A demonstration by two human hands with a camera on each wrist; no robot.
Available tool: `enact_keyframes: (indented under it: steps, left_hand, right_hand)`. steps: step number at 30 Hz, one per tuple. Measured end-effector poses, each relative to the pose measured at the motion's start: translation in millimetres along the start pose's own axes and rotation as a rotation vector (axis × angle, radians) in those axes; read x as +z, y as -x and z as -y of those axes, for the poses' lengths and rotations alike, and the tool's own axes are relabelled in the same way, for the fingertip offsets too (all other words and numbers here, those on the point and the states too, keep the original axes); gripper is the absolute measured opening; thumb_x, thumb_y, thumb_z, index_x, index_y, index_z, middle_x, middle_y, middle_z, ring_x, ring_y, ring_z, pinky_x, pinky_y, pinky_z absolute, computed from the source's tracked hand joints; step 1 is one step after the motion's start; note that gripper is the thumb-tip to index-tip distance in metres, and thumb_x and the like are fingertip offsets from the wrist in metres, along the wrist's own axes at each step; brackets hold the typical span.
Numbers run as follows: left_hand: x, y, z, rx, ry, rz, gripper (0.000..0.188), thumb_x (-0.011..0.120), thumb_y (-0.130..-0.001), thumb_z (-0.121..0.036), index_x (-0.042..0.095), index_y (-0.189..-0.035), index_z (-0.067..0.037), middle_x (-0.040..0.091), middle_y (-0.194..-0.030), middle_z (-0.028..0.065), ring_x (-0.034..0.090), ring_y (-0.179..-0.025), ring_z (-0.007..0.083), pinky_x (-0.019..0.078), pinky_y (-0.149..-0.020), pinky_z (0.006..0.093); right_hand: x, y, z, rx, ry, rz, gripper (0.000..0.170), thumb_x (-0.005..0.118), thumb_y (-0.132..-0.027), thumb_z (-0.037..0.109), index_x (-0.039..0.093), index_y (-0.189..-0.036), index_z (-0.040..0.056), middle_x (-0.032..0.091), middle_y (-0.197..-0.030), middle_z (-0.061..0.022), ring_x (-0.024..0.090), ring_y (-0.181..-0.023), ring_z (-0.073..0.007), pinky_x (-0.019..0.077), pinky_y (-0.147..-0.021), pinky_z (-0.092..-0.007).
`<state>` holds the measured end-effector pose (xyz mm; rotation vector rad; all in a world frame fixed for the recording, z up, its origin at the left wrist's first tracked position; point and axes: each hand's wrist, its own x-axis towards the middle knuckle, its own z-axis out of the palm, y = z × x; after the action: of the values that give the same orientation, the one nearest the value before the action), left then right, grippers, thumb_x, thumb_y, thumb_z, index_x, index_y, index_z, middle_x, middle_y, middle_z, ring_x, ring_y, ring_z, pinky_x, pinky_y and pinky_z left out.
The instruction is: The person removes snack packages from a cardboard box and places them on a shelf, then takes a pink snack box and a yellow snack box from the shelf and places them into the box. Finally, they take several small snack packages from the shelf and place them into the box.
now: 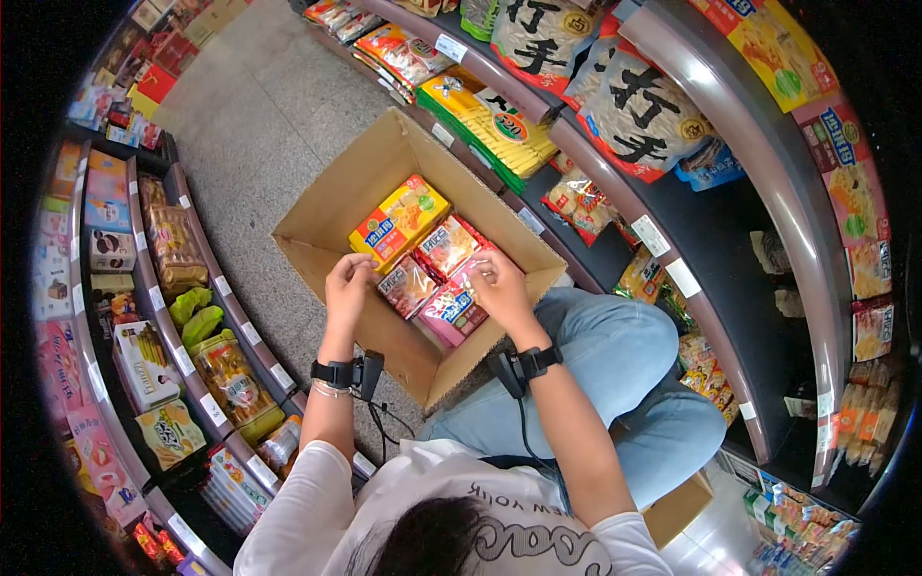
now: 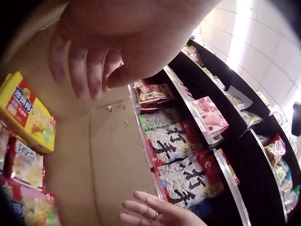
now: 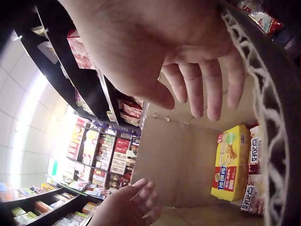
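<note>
An uncapped cardboard box stands in front of the seated person. Inside lie a yellow snack pack, two red-and-white snack packs and a pink snack pack, side by side on the bottom. My left hand hovers over the box's left side, near the yellow pack, its fingers loosely bent and holding nothing. Over the right side my right hand hangs above the pink and red packs. Its fingers droop, relaxed and bare, in the right wrist view.
Shelves with bagged noodles and large white-and-red bags rise close on the right. A shelf with a large jar runs along the left. Speckled floor stretches ahead. Another cardboard box sits behind the knees.
</note>
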<state>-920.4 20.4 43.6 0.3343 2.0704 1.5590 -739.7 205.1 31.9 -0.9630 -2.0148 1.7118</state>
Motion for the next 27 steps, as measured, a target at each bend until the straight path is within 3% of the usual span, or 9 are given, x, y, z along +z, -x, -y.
enact_keyframes:
  steps: [7, 10, 16, 18, 20, 22, 27]
  left_hand:
    - [-1, -2, 0, -0.065, 0.035, -0.002, 0.015, 0.052, -0.09, -0.012, 0.061, -0.1, -0.007, 0.067, -0.092, 0.0015, 0.061, -0.076, 0.0075, 0.0413, -0.06, 0.0185]
    - [-2, -4, 5, -0.021, 0.024, -0.013, 0.014, 0.053, -0.09, -0.012, 0.061, -0.099, -0.006, 0.067, -0.09, 0.002, 0.06, -0.075, 0.0078, 0.0415, -0.06, 0.0186]
    - [-2, -13, 22, -0.059, 0.12, -0.016, 0.015, 0.055, -0.09, -0.016, 0.06, -0.099, -0.004, 0.065, -0.087, 0.0048, 0.06, -0.068, 0.0089, 0.0416, -0.053, 0.0203]
    - [6, -12, 14, -0.075, 0.24, -0.029, 0.016, 0.056, -0.091, -0.018, 0.06, -0.098, -0.004, 0.065, -0.084, 0.0037, 0.059, -0.066, 0.0089, 0.0413, -0.053, 0.0203]
    - [27, -14, 4, -0.011, 0.216, 0.027, 0.014, 0.056, -0.09, -0.016, 0.06, -0.097, -0.004, 0.064, -0.084, 0.0027, 0.058, -0.068, 0.0087, 0.0424, -0.055, 0.0201]
    - [54, -6, -30, 0.097, 0.088, 0.089, 0.013, 0.055, -0.09, -0.014, 0.06, -0.097, -0.004, 0.064, -0.085, 0.0027, 0.058, -0.07, 0.0087, 0.0433, -0.057, 0.0201]
    - [135, 40, -136, 0.17, 0.168, 0.359, 0.015, 0.054, -0.09, -0.013, 0.06, -0.101, -0.006, 0.065, -0.092, 0.0034, 0.059, -0.079, 0.0091, 0.0446, -0.069, 0.0211]
  right_hand:
    - [-2, -3, -8, 0.048, -0.213, 0.024, 0.027, 0.062, -0.084, 0.018, 0.057, -0.107, 0.0032, 0.066, -0.088, -0.0099, 0.063, -0.078, -0.0156, 0.0498, -0.07, -0.0289]
    - [-3, -3, -7, 0.056, -0.163, 0.05, 0.025, 0.058, -0.087, 0.007, 0.052, -0.11, -0.0004, 0.062, -0.088, -0.0077, 0.061, -0.076, -0.0109, 0.0491, -0.068, -0.0231]
    - [-7, 0, 3, -0.045, -0.223, 0.1, 0.025, 0.058, -0.087, 0.005, 0.053, -0.111, 0.0012, 0.061, -0.093, -0.0066, 0.061, -0.082, -0.0119, 0.0502, -0.07, -0.0258]
    - [-8, -2, 1, 0.0, -0.555, 0.12, 0.021, 0.058, -0.087, 0.011, 0.055, -0.108, 0.0061, 0.064, -0.095, -0.0076, 0.062, -0.085, -0.0157, 0.0504, -0.072, -0.0274]
    - [-28, 6, 28, 0.119, -0.685, 0.19, 0.03, 0.057, -0.091, 0.014, 0.051, -0.119, 0.0048, 0.06, -0.108, -0.008, 0.059, -0.096, -0.0147, 0.0488, -0.081, -0.027]
    - [-48, 20, 55, 0.1, -0.747, 0.236, 0.032, 0.054, -0.093, 0.017, 0.049, -0.122, 0.0045, 0.059, -0.111, -0.0087, 0.059, -0.099, -0.0155, 0.0479, -0.084, -0.0279]
    - [-123, 62, 109, -0.114, -0.841, 0.098, 0.032, 0.051, -0.094, 0.016, 0.047, -0.122, 0.0014, 0.058, -0.113, -0.0126, 0.06, -0.101, -0.0204, 0.0486, -0.087, -0.0323]
